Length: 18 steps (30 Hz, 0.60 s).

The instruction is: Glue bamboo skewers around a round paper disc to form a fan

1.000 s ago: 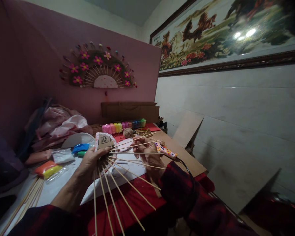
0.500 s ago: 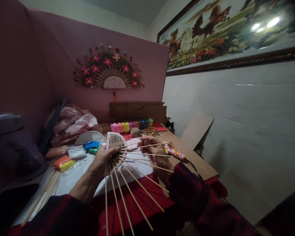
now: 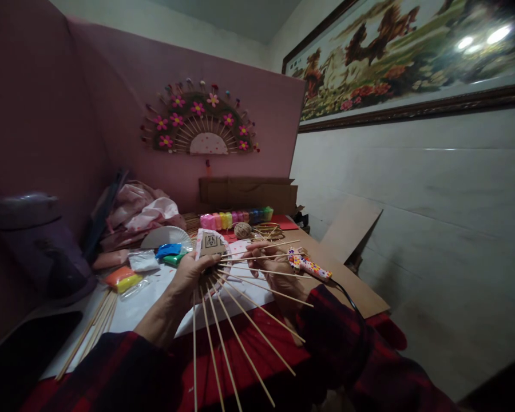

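My left hand [image 3: 192,276] grips a half-round cardboard fan base [image 3: 211,242] with a dark printed mark and a white, pink-dotted edge. Several thin wooden sticks [image 3: 240,335] spread from it like fan ribs, towards me and to the right. At the upper ribs, the fingers of my right hand [image 3: 271,269] are closed round a wooden stick [image 3: 274,246]; the ribs partly cover this hand. Just right of it lies a flower-patterned glue gun [image 3: 309,265] with a black cord.
Loose sticks [image 3: 95,326] and bags of coloured clay [image 3: 122,279] lie at left. Behind are a twine ball [image 3: 242,230], a row of coloured packs [image 3: 236,218] and pink cloth [image 3: 143,209]. A finished flowered fan [image 3: 208,123] hangs on the pink panel. Brown cardboard [image 3: 347,292] covers the right side.
The whole view has shifted slightly, so everything sits a little further right. Both hands keep their hold on the fan base and stick.
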{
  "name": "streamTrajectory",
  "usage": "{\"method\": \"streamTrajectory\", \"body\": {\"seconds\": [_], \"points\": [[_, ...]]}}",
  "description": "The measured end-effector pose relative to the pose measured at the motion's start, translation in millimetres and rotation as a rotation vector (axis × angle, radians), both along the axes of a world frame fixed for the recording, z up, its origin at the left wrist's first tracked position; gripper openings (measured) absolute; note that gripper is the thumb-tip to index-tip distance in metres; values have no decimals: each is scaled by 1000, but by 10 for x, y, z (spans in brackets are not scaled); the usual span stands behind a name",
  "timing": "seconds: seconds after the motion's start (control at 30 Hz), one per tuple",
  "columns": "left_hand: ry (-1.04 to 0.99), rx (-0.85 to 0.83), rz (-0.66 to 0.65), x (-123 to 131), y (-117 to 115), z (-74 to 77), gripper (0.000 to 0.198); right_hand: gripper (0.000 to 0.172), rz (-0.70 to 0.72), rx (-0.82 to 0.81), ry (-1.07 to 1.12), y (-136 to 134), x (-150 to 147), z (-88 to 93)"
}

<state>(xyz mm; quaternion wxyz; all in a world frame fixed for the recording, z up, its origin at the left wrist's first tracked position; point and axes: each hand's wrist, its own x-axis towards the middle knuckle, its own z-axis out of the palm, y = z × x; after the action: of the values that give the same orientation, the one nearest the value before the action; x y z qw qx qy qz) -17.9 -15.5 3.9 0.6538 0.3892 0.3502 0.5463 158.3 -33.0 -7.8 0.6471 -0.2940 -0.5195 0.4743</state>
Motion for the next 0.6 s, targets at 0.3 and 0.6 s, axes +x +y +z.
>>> {"method": "streamTrajectory", "body": {"seconds": [0.3, 0.6], "points": [[-2, -8, -20, -7, 14, -9, 24, 25, 79, -12, -9, 92, 27, -63], [-1, -8, 36, -9, -10, 68, 21, 29, 69, -51, -60, 117, 4, -108]]}}
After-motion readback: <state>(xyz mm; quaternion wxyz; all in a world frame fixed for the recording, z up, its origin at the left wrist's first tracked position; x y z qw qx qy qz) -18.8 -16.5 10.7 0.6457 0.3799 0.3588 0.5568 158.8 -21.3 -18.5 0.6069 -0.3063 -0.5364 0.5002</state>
